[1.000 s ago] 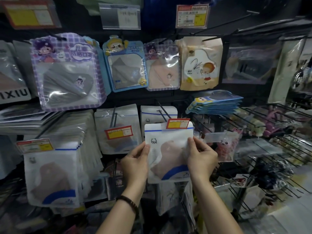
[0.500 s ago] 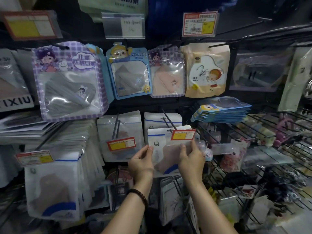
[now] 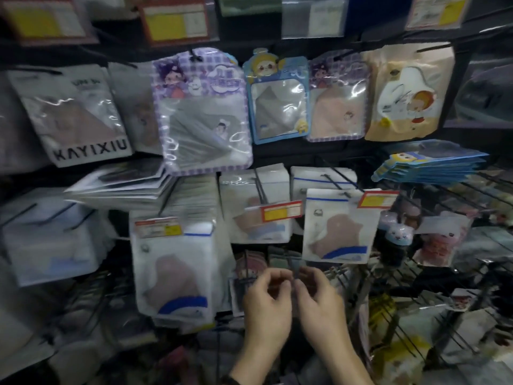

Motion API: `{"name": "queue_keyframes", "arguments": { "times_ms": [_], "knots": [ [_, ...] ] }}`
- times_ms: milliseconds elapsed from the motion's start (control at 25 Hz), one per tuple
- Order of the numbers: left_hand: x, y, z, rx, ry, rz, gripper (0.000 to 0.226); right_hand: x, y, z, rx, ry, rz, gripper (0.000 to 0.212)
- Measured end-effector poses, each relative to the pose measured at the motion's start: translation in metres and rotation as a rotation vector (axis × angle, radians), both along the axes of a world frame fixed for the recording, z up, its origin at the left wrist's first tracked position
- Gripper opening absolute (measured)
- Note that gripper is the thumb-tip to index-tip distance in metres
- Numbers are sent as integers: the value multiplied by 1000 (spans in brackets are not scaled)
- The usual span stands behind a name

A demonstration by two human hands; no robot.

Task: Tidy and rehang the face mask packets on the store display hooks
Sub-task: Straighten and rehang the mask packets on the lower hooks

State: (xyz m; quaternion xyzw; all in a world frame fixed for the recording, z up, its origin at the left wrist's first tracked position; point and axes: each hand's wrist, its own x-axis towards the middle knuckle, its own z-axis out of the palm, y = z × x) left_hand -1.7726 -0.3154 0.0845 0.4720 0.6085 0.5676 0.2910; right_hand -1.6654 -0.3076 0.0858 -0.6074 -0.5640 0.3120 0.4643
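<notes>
White mask packet (image 3: 340,226) hangs on its hook (image 3: 339,184), beside the price tag (image 3: 376,199). Left hand (image 3: 266,304) and right hand (image 3: 319,298) are below the packet, close together, fingers curled; blur hides any pinch. Risk: if the packet sits shallow on the hook, a knock from below could slip it off.

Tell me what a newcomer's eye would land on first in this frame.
The big purple checked packet with cartoon figures, hanging upper centre, stands out most. Below it to the right, a white mask packet with a blue arc hangs on a hook beside a red-and-yellow price tag. At bottom centre the left hand and right hand sit close together with curled fingers; blur hides whether they hold anything.
</notes>
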Motion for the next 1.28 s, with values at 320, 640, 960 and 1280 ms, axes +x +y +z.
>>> {"name": "queue_keyframes", "arguments": {
  "times_ms": [320,640,960,1280],
  "knots": [
    [-178,-72,17,97,345,321,29,-118,-42,10,171,-161,151,40],
    [-240,-61,3,-38,381,251,58,-175,-51,18,-2,-183,105,72],
    [-265,-57,10,12,196,211,38,-185,-50,19,80,-107,-28,49],
    [-267,-64,15,106,-220,211,12,-189,-53,19,151,456,-171,9]
  ]
}}
